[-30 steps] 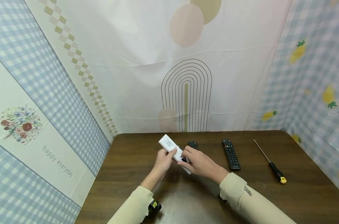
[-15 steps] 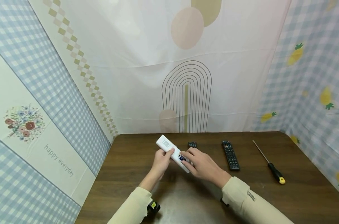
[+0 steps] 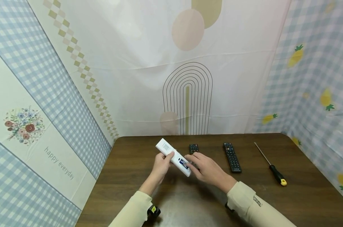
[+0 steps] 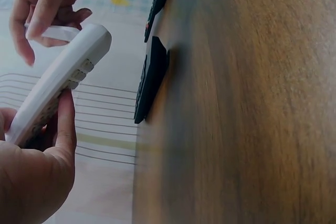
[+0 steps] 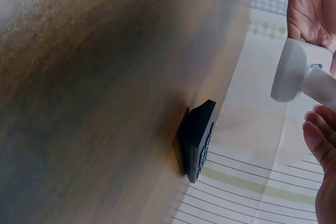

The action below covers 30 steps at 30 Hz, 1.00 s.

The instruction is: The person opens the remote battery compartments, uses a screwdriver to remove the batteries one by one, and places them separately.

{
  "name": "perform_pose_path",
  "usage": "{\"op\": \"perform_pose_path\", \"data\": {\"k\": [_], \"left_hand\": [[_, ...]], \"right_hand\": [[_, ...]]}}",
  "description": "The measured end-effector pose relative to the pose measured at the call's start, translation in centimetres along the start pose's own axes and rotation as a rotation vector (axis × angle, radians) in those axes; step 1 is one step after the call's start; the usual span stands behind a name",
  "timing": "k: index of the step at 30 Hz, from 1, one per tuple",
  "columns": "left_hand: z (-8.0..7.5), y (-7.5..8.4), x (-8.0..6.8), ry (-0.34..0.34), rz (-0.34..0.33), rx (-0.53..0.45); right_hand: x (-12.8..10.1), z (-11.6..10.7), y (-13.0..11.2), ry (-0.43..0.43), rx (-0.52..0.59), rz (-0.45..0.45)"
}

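My left hand [image 3: 161, 165] grips a white remote control [image 3: 169, 150] by its middle, back side up and tilted above the table. The remote's battery compartment [image 3: 183, 163] is uncovered, with something blue and battery-like inside. Between the thumb and fingers of my right hand [image 3: 209, 170] is a white battery cover [image 4: 60, 34], held close to the compartment end. The right wrist view has this cover [image 5: 319, 85] overlapping the remote's end. In the left wrist view, buttons show on the remote's underside, and the left thumb and fingers wrap its edges.
A small black remote [image 3: 193, 148] lies on the brown wooden table [image 3: 126, 176] behind the hands, partly hidden by the right one. Farther right are a longer black remote [image 3: 232, 157] and a screwdriver [image 3: 277, 173] with a black-and-yellow handle. Patterned cloth [image 3: 137, 94] hangs behind the table.
The right hand has drawn back from the white remote with the battery cover, baring the compartment and the blue inside. The left hand and remote have shifted slightly left.
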<state>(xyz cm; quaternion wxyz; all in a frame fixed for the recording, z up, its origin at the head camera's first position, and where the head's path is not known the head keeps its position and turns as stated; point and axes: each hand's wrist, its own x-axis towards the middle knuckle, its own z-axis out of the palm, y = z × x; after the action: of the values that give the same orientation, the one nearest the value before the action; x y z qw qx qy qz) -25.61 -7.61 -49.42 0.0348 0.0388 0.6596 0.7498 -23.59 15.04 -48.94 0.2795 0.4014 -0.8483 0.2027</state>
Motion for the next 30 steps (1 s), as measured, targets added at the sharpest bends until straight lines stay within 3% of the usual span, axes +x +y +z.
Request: {"op": "perform_pose_path", "data": {"k": [14,30], "left_hand": [[-1.6,-0.8,-0.1,0.073,0.005,-0.034],[-2.5,-0.8,-0.1,0.096,0.004,-0.042]], "right_hand": [[-0.6,-0.2,0.0,0.009,0.034,0.016],[-1.1,0.2,0.2,0.026,0.018,-0.018]]}}
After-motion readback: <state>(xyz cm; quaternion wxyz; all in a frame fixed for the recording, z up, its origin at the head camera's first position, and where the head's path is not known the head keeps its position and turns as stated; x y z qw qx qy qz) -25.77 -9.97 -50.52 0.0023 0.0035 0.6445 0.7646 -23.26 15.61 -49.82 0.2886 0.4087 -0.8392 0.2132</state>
